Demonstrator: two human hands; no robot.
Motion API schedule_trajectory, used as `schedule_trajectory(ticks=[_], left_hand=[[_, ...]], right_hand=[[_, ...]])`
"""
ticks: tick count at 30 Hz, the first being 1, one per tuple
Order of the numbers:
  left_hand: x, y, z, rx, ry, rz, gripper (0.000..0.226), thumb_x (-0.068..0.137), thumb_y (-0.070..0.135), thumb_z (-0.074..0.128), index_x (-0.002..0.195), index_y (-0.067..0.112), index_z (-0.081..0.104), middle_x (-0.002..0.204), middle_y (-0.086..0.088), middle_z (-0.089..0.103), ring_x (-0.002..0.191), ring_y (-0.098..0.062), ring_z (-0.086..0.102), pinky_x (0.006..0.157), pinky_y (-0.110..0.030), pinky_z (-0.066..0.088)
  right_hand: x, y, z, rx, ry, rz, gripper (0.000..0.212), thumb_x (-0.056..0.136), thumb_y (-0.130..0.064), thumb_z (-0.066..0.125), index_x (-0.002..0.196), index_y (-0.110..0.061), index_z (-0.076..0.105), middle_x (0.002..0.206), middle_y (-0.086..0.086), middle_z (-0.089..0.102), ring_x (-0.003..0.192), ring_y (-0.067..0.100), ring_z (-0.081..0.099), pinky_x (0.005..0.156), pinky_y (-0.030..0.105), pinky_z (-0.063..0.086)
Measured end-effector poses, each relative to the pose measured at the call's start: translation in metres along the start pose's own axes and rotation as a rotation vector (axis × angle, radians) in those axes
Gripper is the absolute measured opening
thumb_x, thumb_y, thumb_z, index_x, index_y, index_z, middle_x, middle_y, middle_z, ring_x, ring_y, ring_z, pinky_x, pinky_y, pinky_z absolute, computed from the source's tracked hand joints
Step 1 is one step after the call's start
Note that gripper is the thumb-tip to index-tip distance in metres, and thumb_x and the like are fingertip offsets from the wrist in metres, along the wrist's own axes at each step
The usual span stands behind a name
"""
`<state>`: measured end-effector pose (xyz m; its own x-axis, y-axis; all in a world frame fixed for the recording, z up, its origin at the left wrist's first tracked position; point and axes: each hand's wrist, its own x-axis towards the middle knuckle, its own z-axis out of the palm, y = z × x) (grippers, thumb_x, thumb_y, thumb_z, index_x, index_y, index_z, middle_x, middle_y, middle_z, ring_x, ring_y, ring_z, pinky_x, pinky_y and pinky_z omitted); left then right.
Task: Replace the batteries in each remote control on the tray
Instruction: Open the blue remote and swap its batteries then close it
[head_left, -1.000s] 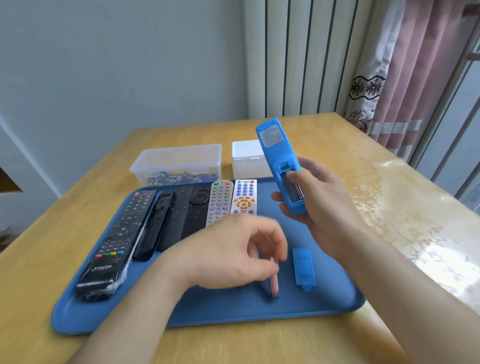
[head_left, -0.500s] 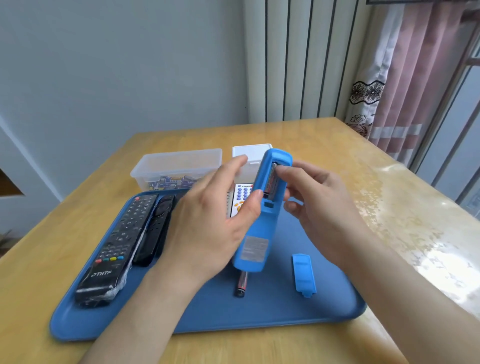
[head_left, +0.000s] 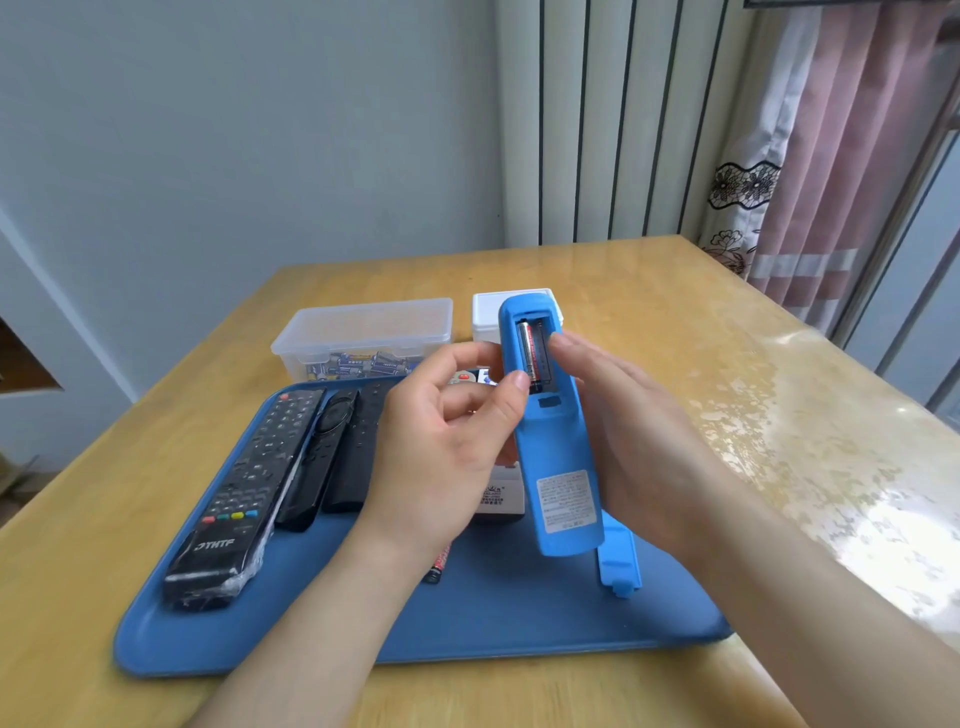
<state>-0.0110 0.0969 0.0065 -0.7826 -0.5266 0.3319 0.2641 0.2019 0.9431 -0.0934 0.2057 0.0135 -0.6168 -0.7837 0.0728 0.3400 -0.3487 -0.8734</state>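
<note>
The blue remote control (head_left: 558, 467) was held up in the middle of the frame, its back toward me and its battery bay open at the far end. One red-and-black battery (head_left: 529, 353) lay in the left slot; the right slot was dark and I could not tell what was in it. My right hand (head_left: 649, 441) grasped the remote from the right, fingers behind the body and thumb beside the bay. My left hand (head_left: 447, 441) pressed its thumb tip on the near end of that battery, the other fingers curled at the remote's left edge.

Below the remote, a blue plastic battery cover (head_left: 618, 561) lay flat on the blue plastic tray (head_left: 156, 649). A loose battery (head_left: 439, 564) lay just beside my left wrist, partly hidden. On the tray's left half lay a long black remote wrapped in clear film (head_left: 244, 493), with two slimmer black remotes (head_left: 337, 452) just right of it. A white remote (head_left: 496, 493) showed under my left hand.

Above the tray stood a clear plastic box of blue batteries (head_left: 363, 332) and a small white box (head_left: 485, 317), both on the yellow wooden table (head_left: 727, 364).
</note>
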Motion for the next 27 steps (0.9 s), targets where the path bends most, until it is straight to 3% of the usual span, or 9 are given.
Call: schedule_trajectory(ticks=[4,6,9,10,12,16,19,24,27], left_hand=[[0.001,-0.001,-0.002,0.017,-0.001,0.003,0.009,0.091,0.014,0.065,0.098,0.019,0.066,0.077,-0.013,0.074,0.062,-0.019,0.066,0.057,-0.028,0.053],[0.001,-0.002,-0.001,0.082,0.029,0.037,0.008,0.088,0.021,0.068,0.095,0.024,0.068,0.077,-0.006,0.074,0.064,-0.018,0.068,0.056,-0.024,0.052],[0.005,-0.006,-0.003,0.227,0.118,0.109,0.016,0.079,0.039,0.064,0.092,0.030,0.070,0.079,0.005,0.069,0.073,-0.023,0.063,0.061,-0.037,0.057],[0.006,-0.006,-0.004,0.242,0.150,0.112,0.021,0.077,0.043,0.064,0.093,0.032,0.069,0.078,0.004,0.063,0.071,-0.025,0.058,0.059,-0.043,0.056],[0.006,-0.002,-0.005,0.163,0.200,0.041,0.021,0.077,0.040,0.063,0.096,0.031,0.068,0.081,-0.009,0.054,0.069,-0.029,0.053,0.046,-0.037,0.051],[0.006,0.007,-0.006,-0.115,0.176,-0.168,0.016,0.092,0.016,0.052,0.087,0.013,0.067,0.068,-0.006,0.054,0.058,-0.020,0.048,0.038,-0.024,0.034],[0.005,0.008,-0.006,-0.163,0.189,-0.203,0.021,0.092,0.011,0.047,0.082,0.009,0.066,0.071,-0.008,0.052,0.062,-0.017,0.046,0.047,-0.026,0.031],[0.005,0.011,-0.004,-0.284,0.182,-0.270,0.023,0.093,0.014,0.047,0.086,0.018,0.069,0.060,0.004,0.056,0.052,-0.009,0.050,0.045,-0.026,0.032],[0.005,0.012,-0.005,-0.318,0.167,-0.286,0.020,0.090,0.016,0.049,0.087,0.020,0.069,0.065,0.002,0.055,0.057,-0.012,0.048,0.046,-0.026,0.029]], right_hand=[[0.000,0.001,-0.001,0.018,-0.011,-0.005,0.027,0.087,-0.029,0.059,0.104,-0.013,0.073,0.097,0.013,0.072,0.081,0.026,0.070,0.066,0.036,0.058],[0.000,0.002,-0.001,0.009,-0.005,-0.001,0.026,0.087,-0.029,0.060,0.103,-0.014,0.074,0.101,0.015,0.071,0.089,0.029,0.069,0.074,0.041,0.061],[-0.001,0.003,0.002,-0.025,-0.042,0.025,0.030,0.094,-0.027,0.056,0.117,-0.010,0.067,0.121,0.023,0.066,0.106,0.040,0.064,0.092,0.051,0.054],[-0.002,0.004,0.004,-0.048,-0.075,0.033,0.032,0.096,-0.026,0.054,0.122,-0.012,0.064,0.126,0.022,0.064,0.107,0.041,0.064,0.093,0.054,0.052],[-0.004,0.006,0.008,-0.070,-0.126,0.053,0.031,0.098,-0.026,0.052,0.126,-0.017,0.063,0.120,0.018,0.067,0.096,0.036,0.068,0.091,0.056,0.052],[-0.005,0.013,0.014,-0.047,-0.124,0.097,0.029,0.101,-0.025,0.049,0.123,-0.022,0.067,0.096,0.006,0.071,0.080,0.028,0.068,0.075,0.041,0.057],[-0.003,0.020,0.013,-0.112,-0.099,0.073,0.028,0.100,-0.027,0.051,0.120,-0.030,0.069,0.100,0.005,0.069,0.083,0.025,0.065,0.075,0.039,0.052],[-0.004,0.026,0.014,-0.144,-0.115,0.007,0.029,0.100,-0.029,0.049,0.120,-0.037,0.069,0.100,-0.001,0.070,0.087,0.022,0.062,0.077,0.035,0.051],[-0.004,0.028,0.016,-0.149,-0.124,-0.032,0.032,0.100,-0.028,0.048,0.125,-0.036,0.066,0.101,-0.003,0.070,0.084,0.020,0.060,0.075,0.031,0.053]])
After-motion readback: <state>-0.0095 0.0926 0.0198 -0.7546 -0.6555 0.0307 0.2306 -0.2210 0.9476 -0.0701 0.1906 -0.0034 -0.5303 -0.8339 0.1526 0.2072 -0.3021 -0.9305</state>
